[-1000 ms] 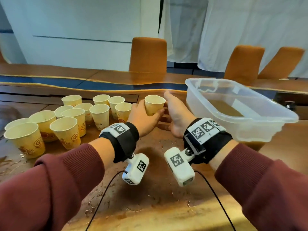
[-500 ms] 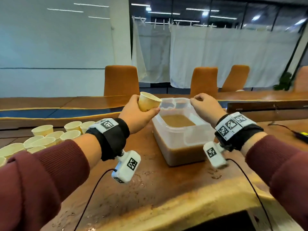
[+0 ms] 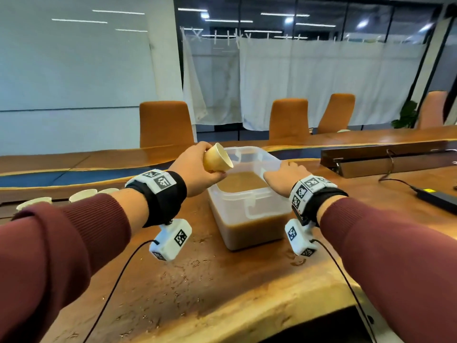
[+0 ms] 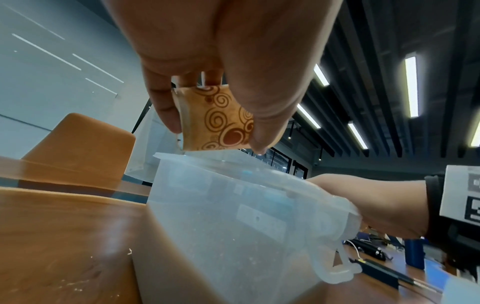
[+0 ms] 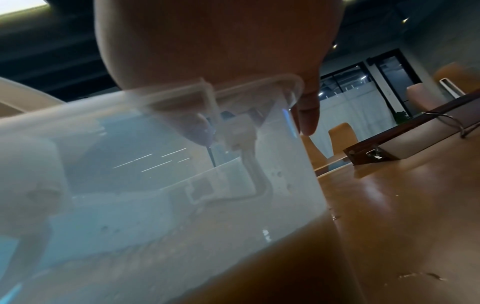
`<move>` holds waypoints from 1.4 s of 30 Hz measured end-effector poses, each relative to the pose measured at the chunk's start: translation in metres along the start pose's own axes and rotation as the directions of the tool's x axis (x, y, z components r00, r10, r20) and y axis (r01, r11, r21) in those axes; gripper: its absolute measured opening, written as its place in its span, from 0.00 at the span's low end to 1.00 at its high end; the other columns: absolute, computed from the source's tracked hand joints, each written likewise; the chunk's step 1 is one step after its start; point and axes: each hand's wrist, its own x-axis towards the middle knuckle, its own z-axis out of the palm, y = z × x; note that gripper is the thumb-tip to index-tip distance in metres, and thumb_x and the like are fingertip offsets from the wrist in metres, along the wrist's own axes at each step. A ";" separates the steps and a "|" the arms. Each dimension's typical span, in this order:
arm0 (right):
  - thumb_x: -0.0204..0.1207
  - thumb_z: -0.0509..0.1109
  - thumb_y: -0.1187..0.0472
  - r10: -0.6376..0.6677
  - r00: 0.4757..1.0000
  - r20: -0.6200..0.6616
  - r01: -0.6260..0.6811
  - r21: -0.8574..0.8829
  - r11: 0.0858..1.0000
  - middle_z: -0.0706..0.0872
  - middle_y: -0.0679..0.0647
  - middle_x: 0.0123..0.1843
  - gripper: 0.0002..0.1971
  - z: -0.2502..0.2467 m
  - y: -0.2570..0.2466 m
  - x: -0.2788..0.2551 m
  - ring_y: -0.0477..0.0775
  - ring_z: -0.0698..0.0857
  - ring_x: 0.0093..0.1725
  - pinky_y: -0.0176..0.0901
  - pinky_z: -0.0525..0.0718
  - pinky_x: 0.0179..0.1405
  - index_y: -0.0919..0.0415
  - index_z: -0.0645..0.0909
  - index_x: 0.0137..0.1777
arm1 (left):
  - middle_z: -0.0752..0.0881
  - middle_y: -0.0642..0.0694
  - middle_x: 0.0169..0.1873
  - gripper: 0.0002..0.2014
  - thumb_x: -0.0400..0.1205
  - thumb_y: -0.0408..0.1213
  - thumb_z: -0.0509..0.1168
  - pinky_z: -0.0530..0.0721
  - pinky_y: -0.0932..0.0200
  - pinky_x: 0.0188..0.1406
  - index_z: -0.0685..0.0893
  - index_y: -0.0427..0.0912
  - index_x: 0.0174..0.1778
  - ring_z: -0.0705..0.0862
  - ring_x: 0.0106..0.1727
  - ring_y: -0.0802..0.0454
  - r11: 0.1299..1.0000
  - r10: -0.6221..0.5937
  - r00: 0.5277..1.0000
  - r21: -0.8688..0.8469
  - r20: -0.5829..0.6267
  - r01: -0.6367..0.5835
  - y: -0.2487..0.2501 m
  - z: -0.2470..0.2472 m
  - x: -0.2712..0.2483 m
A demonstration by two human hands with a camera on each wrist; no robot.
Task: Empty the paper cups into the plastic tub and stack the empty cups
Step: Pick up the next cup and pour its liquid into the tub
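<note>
My left hand [image 3: 197,169] holds a yellow paper cup [image 3: 217,160] with brown swirls, tipped mouth-down and rightward over the left rim of the clear plastic tub [image 3: 249,201]. The left wrist view shows thumb and fingers pinching the cup [image 4: 218,119] just above the tub's rim [image 4: 233,164]. Brown liquid [image 3: 238,181] fills the tub's lower part. My right hand [image 3: 279,175] grips the tub's right rim; in the right wrist view the thumb [image 5: 307,115] hangs outside the wall [image 5: 182,185] and the fingers show through it inside. Other paper cups [image 3: 81,194] stand at the far left, partly hidden by my sleeve.
A long dark wooden box [image 3: 385,160] with a cable lies to the right, and a black power adapter [image 3: 437,198] sits at the far right. Orange chairs [image 3: 164,123] stand behind the table. Splashes mark the wood [image 3: 195,263] near the front edge.
My left hand has tipped the cup further, mouth down over the tub. My right hand has shifted from the tub's far rim onto its right rim.
</note>
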 end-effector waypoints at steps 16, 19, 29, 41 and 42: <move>0.76 0.53 0.34 -0.005 1.000 -0.007 0.004 -0.040 0.999 0.65 0.61 0.88 0.46 0.004 0.002 0.002 0.70 0.66 0.85 0.67 0.67 0.80 0.57 0.58 0.91 | 0.80 0.50 0.64 0.36 0.74 0.51 0.80 0.83 0.46 0.64 0.71 0.58 0.76 0.79 0.62 0.47 0.967 0.065 0.998 0.245 0.015 -0.067 0.001 -0.004 0.009; 0.77 0.54 0.35 -0.009 1.000 -0.012 0.008 -0.037 0.999 0.66 0.61 0.88 0.45 0.004 0.003 0.001 0.69 0.67 0.84 0.66 0.68 0.79 0.58 0.58 0.91 | 0.80 0.50 0.64 0.36 0.75 0.51 0.80 0.83 0.46 0.63 0.71 0.58 0.77 0.79 0.62 0.47 0.961 0.077 0.997 0.265 0.017 -0.079 0.000 -0.003 0.009; 0.78 0.54 0.36 -0.014 1.000 -0.011 0.013 -0.039 0.999 0.66 0.61 0.88 0.44 0.003 0.003 0.000 0.69 0.67 0.84 0.66 0.68 0.79 0.59 0.58 0.91 | 0.80 0.51 0.65 0.34 0.75 0.51 0.79 0.85 0.41 0.61 0.71 0.62 0.75 0.78 0.63 0.47 0.940 0.096 0.995 0.328 0.002 -0.092 0.001 -0.007 0.013; 0.80 0.53 0.36 -0.017 1.000 -0.010 0.017 -0.050 0.999 0.65 0.61 0.89 0.43 0.001 0.002 -0.003 0.69 0.66 0.85 0.65 0.67 0.80 0.58 0.57 0.91 | 0.79 0.51 0.67 0.35 0.76 0.52 0.78 0.84 0.41 0.62 0.70 0.62 0.77 0.76 0.65 0.46 0.907 0.132 0.991 0.404 0.001 -0.121 0.004 -0.006 0.014; 0.80 0.53 0.36 -0.018 1.000 -0.011 0.017 -0.049 0.999 0.64 0.61 0.89 0.43 0.001 0.002 -0.003 0.69 0.66 0.85 0.65 0.67 0.80 0.58 0.57 0.91 | 0.79 0.51 0.67 0.34 0.77 0.52 0.78 0.84 0.41 0.62 0.70 0.62 0.77 0.76 0.65 0.46 0.904 0.136 0.991 0.410 0.000 -0.124 0.004 -0.007 0.014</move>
